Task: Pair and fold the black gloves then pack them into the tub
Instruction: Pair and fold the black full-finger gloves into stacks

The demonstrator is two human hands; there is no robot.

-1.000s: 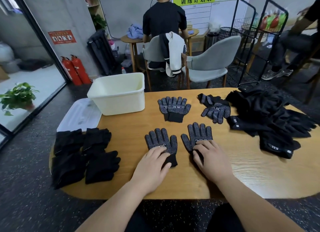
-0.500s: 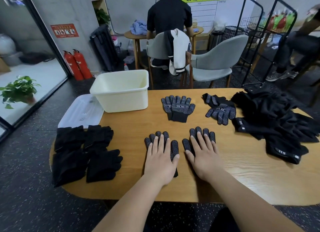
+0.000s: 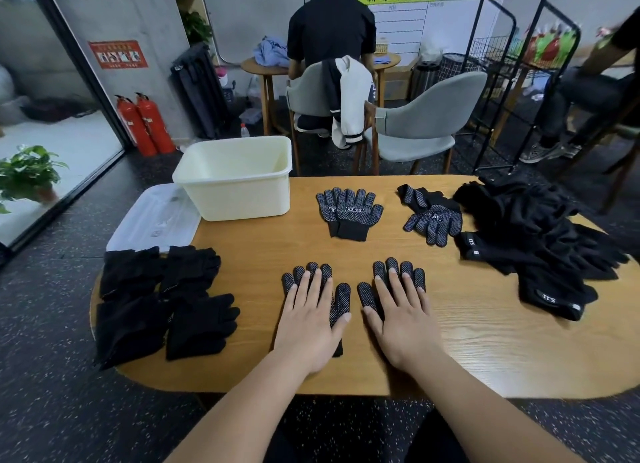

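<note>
Head view: tub (image 3: pixel 235 180) at 11 o'clock empty. Left hand (image 3: pixel 311 324), right hand (image 3: pixel 403 320) flat, fingers straight, on dotted gloves (image 3: pixel 341 300); pile (image 3: pixel 540 227) at 2 o'clock unpaired.

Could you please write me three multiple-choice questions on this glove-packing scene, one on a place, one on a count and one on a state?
1. Where on the table does the cream tub stand?
A. At the far left corner, next to the clear lid
B. In the middle
C. At the near right edge

2. How many red fire extinguishers are in view?
A. One
B. Two
C. Four

3. How do the left hand and the right hand lie?
A. Both curled round one glove
B. Lifted off the table
C. Flat, fingers straight, each on its own dotted glove

Answers:
1 A, since the tub sits at the far left with the lid by it.
2 B, since two red cylinders stand side by side.
3 C, since both palms lie on the gloves with fingers spread.
</note>
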